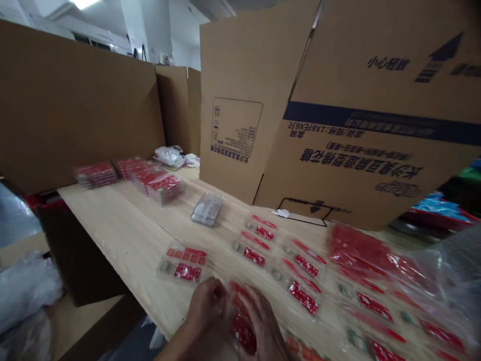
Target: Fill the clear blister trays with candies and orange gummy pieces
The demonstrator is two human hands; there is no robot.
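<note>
Between my hands, low in the middle of the head view, is a clear plastic pack (242,333) with a red white-spotted piece inside, smeared by motion. My left hand (206,306) is closed at its left edge, fingers curled. Across the pack's right side lies my right hand (261,326), gripping it. Just beyond my left hand rests a similar pack (188,272) with orange-brown squares, a red stick and a spotted piece. To the right, several clear packs (253,256) lie in rows, each with a red stick and a spotted piece.
Stacked red packs (165,186) stand at the far left of the table (143,230), near a crumpled plastic bag (170,156). A stack of clear trays (207,208) sits mid-table. Cardboard panels (240,110) wall the back. Red bagged items (356,248) lie at right.
</note>
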